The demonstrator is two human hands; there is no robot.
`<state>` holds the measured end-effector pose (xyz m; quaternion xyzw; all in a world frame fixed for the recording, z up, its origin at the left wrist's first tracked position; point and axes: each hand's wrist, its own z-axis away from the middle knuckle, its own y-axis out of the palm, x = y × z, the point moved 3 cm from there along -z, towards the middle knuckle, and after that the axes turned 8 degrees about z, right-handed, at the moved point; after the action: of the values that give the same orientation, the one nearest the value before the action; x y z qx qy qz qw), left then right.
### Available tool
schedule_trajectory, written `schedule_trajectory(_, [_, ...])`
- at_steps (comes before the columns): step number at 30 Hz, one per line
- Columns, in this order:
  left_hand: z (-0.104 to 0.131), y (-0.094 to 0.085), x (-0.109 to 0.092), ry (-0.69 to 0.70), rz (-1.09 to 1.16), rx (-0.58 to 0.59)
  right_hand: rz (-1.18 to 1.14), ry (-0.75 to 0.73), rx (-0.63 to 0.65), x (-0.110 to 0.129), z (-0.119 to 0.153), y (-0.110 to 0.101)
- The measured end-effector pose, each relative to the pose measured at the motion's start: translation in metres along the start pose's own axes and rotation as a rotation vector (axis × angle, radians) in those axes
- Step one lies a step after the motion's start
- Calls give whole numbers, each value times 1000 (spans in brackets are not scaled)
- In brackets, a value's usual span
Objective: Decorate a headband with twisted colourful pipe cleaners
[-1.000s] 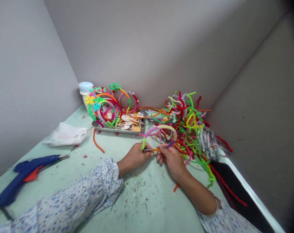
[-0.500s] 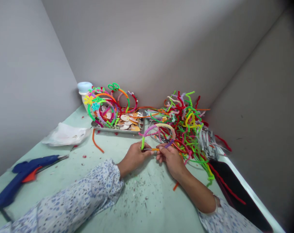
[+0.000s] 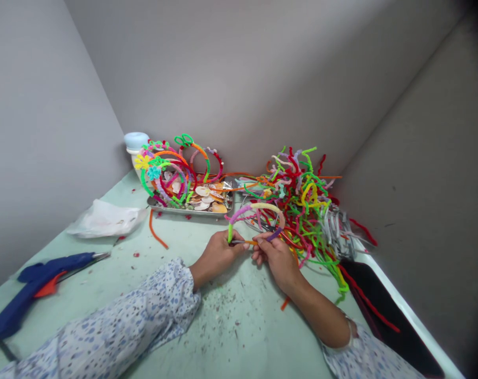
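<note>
Edges: table (image 3: 239, 321), its white border (image 3: 410, 316) well apart to the right of the fingers of my right hand (image 3: 276, 259), past a black panel (image 3: 408, 347). Beyond the fingertips: tray (image 3: 183, 212), ahead and left; heap of fuzzy stems (image 3: 302, 195), just past the right fingers, crowding that side. Room: scrap-speckled table surface on the near side of both sets of fingers; more to the left of my left hand (image 3: 222, 251), up to the glue gun (image 3: 26, 297) and packet (image 3: 105, 218).

Hoop (image 3: 258, 206), one, multicoloured: held between the two sets of fingers. Arch points up and away from them; long axis, as I view it, left to right, green end to purple. Strip (image 3: 250, 242), grey and orange: runs level between the fingertips; whether it joins the hoop I cannot tell.

Left fingers: pinched at the green end. Right fingers: pinched at the purple end and the strip's orange part.
</note>
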<state>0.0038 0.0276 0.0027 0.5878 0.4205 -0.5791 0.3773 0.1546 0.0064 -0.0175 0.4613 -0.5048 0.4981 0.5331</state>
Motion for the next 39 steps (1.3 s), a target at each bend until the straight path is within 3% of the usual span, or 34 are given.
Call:
schedule_trajectory(10, [-1, 1, -1, -133, 85, -17, 87, -80, 46, 2, 3, 2])
schedule_trajectory(21, [-2, 0, -2, -258, 192, -37, 189, -178, 9, 10, 10, 4])
schedule_trajectory(29, [-4, 2, -10, -272, 69, 75, 48, -8, -11, 3, 2, -2])
schedule_trajectory(39, [-3, 4, -3, -237, 144, -61, -35, 2, 30, 0, 1, 4])
